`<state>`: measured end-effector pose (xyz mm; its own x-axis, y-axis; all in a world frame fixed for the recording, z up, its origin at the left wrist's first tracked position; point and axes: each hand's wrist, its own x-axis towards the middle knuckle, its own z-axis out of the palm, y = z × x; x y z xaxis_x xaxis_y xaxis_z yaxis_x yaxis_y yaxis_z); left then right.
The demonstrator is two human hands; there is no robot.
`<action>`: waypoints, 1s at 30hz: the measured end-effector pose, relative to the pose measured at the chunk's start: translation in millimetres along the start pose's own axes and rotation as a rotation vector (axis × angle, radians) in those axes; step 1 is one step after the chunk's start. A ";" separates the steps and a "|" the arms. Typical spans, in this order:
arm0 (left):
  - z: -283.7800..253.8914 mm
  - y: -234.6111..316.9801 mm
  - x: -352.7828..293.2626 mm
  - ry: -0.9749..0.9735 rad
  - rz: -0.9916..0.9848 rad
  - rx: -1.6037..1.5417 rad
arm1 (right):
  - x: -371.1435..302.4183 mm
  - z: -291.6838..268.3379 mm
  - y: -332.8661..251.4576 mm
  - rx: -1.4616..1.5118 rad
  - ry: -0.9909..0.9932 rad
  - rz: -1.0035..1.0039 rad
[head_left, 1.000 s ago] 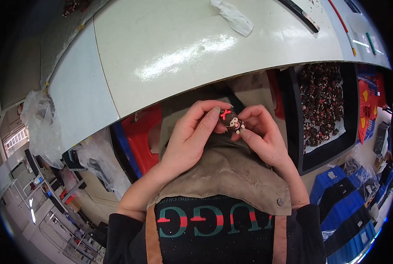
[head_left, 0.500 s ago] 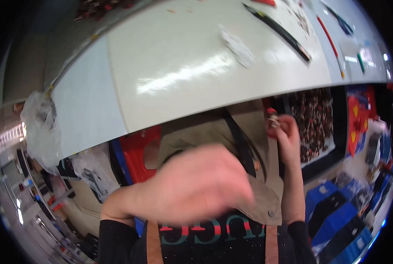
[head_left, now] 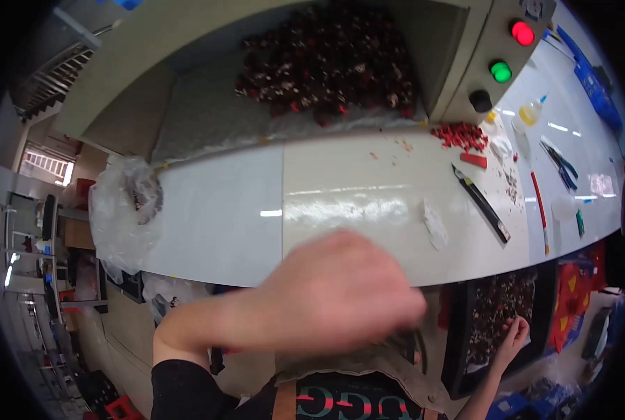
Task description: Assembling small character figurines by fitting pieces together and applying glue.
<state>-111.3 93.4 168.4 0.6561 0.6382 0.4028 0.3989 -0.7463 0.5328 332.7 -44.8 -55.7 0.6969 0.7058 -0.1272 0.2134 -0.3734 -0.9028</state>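
My left hand (head_left: pixel 340 294) is raised in front of my chest, near the front edge of the white worktop (head_left: pixel 368 175). Motion smears it, and its fingers are hidden behind the back of the hand. Down at the right, my right hand (head_left: pixel 513 337) is over a black tray (head_left: pixel 459 336) set below worktop level. Its fingers are drawn together in a pinch at the small dark red-brown pieces (head_left: pixel 498 304) heaped there. Whatever lies between the fingertips is too small to make out.
A grey machine (head_left: pixel 459 77) with red and green lights stands at the back, a dark heap of pieces (head_left: pixel 333 59) inside it. Black-handled cutter (head_left: pixel 480 203), red brush (head_left: pixel 540 210), pliers (head_left: pixel 560 164) and dropper bottle (head_left: pixel 528 115) lie right. A plastic bag (head_left: pixel 123 217) hangs left.
My right hand has gone from beside my apron, where it pinched a small red and metallic piece, outward to the tray. The view has tilted up, bringing the machine in. My left hand remains raised.
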 end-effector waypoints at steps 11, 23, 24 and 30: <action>-51.4 -221.8 80.8 0.555 -0.271 0.820 | -72.1 184.8 -211.9 0.233 -0.626 -1.087; -60.3 -246.0 71.7 0.692 -0.378 0.664 | -80.9 201.2 -210.2 -0.051 -0.506 -1.173; -55.8 -238.1 66.6 0.713 -0.422 0.545 | -81.5 201.9 -209.7 -0.010 -0.507 -1.172; 28.0 -50.4 22.6 0.430 -0.702 -1.035 | -74.3 189.6 -193.8 0.216 -0.609 -1.109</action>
<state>-98.7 140.2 129.8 0.1814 0.9793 -0.0901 -0.2282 0.1310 0.9647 109.8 89.3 50.8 -0.2181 0.7562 0.6169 0.3208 0.6525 -0.6865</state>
